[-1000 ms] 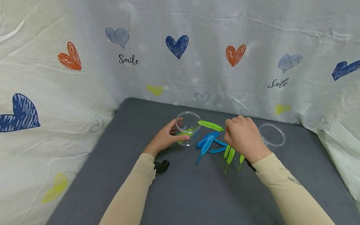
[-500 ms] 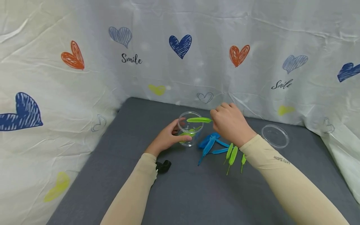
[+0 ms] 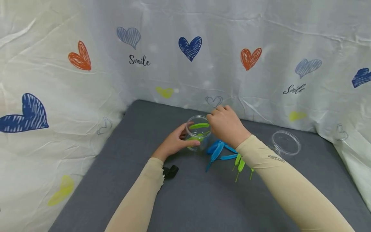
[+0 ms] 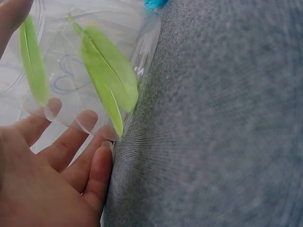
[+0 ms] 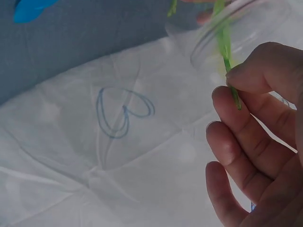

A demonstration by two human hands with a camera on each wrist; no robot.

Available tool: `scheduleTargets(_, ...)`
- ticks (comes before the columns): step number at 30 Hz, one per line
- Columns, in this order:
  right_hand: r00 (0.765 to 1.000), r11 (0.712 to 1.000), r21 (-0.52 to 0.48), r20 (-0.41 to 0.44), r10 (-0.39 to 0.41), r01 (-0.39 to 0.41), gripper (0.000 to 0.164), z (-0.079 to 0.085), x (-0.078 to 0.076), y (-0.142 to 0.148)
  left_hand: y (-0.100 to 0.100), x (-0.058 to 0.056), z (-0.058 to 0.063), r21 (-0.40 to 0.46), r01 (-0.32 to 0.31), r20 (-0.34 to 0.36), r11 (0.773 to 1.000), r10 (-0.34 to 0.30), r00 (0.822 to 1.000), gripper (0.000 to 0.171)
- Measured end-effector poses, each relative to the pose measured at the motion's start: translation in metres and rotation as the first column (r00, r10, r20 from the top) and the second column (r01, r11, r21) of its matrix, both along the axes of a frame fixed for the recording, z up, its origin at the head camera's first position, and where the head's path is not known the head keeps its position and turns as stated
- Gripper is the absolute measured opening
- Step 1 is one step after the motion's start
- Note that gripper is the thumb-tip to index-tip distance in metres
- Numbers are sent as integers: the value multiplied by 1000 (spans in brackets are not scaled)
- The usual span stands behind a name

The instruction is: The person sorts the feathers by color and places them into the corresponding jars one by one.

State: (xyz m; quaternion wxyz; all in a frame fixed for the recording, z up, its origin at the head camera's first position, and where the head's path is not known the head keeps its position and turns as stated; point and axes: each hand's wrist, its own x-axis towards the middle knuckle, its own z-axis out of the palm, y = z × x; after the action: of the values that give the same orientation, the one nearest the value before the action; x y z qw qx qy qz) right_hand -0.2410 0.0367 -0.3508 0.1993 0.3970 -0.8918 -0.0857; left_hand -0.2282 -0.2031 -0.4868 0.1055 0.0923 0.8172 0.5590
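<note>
My left hand (image 3: 174, 141) grips a clear plastic jar (image 3: 189, 130), thumb on the near side and fingers round the far side. Through its wall the left wrist view shows light green feathers (image 4: 109, 66) inside. My right hand (image 3: 227, 125) is at the jar's rim and pinches another green feather (image 3: 199, 125) by its quill, between thumb and index finger in the right wrist view. The vane of that feather reaches into the jar's mouth. Right of the jar lie several blue feathers (image 3: 215, 151), and nearer the right forearm a few green feathers (image 3: 241, 165), partly hidden by the sleeve.
A clear round lid (image 3: 287, 142) lies on the grey cloth-covered table (image 3: 197, 199) at the right, beyond the right forearm. Behind the table hangs a white curtain (image 3: 162, 71) printed with hearts. A black wrist device (image 3: 170, 172) sits at my left wrist.
My right hand has moved left with the green feather, from above the blue feathers to the jar's rim, and the feather has gone into the mouth. The left hand keeps holding the jar.
</note>
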Motion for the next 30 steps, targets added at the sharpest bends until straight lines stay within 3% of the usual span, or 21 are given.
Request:
scheduleTargets(9,999,996,86,29,-31,29,17,-7,-3,-15,2,0,1,-1,13,-1,1000,-13,1000,100)
scheduleTargets(15,1000,997,73,13,4,-5,13,-8,-6,-27,0,0,1,-8,10,-7,1000,-10,1000,100)
scheduleTargets(25,1000,998,57,-2,-1,1,14,-9,-8,-21,7,-4,-1,-8,40,-24,999,-40,999,100)
scheduleTargets(30,1000,999,42,7,10,-10,16,-7,-8,-21,3,-2,0,1,20,-29,1000,-20,999,101)
